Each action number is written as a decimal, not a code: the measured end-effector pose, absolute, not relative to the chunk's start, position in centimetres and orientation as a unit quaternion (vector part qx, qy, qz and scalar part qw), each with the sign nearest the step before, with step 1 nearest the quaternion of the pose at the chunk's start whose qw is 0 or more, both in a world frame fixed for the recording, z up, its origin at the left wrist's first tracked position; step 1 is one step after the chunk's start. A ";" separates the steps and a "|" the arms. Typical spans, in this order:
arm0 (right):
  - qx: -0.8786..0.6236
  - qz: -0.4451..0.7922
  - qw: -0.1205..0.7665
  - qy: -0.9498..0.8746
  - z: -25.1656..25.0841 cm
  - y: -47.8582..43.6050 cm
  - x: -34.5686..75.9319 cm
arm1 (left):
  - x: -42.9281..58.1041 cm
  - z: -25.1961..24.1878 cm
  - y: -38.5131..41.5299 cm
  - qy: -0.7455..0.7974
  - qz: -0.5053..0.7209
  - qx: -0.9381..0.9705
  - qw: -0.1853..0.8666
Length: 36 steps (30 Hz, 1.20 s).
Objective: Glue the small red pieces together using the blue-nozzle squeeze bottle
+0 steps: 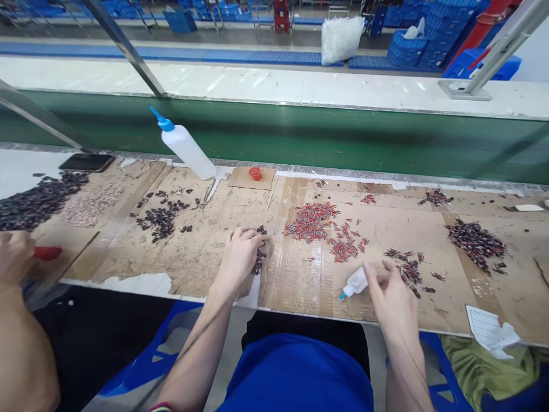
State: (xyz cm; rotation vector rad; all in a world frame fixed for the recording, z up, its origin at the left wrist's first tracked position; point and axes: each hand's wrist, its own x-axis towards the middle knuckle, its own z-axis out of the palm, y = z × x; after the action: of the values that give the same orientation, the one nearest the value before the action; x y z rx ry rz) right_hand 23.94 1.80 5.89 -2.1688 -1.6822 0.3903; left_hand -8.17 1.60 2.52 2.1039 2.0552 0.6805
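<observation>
My left hand (pixel 241 253) rests over the cardboard with its fingers curled together at a small heap of black parts (pixel 260 260). What lies between its fingertips is hidden. In my right hand (pixel 392 294) is a small clear squeeze bottle (pixel 357 281), its blue tip slanting down to the left. The thumb covers the bottle's rear end. Between my hands spreads a pile of small red-and-black parts (pixel 312 222), with a looser cluster of red pieces (pixel 343 249) beside it. Dark assembled-looking parts (pixel 410 270) lie just beyond my right fingers.
A large white bottle with a blue nozzle (pixel 189 150) leans at the back, near a red cap (pixel 255 173). Another person's hand (pixel 15 257) is at the left, by a red object (pixel 47 253). More parts (pixel 476 243) lie right. A phone (pixel 87 162) sits back left.
</observation>
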 end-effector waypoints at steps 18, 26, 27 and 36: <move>-0.482 0.651 0.515 -0.280 5.6 2.9 20.6 | -3.9 3.1 0.9 0.578 0.253 0.749 0.202; -0.577 0.566 0.509 -0.296 4.4 2.6 18.5 | -0.1 1.1 -0.9 0.593 0.286 0.742 0.126; -0.589 0.545 0.508 -0.312 4.2 2.4 18.3 | -0.2 1.1 -0.9 0.589 0.288 0.744 0.128; -0.617 0.442 0.476 -0.445 4.3 1.9 16.8 | -0.8 0.4 -1.0 0.589 0.343 0.710 0.178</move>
State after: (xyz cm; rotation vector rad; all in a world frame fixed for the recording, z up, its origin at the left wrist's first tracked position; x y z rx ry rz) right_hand 16.77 1.88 4.27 -1.5088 -1.0872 1.0797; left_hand -0.81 -0.99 0.42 2.0084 1.6661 0.9695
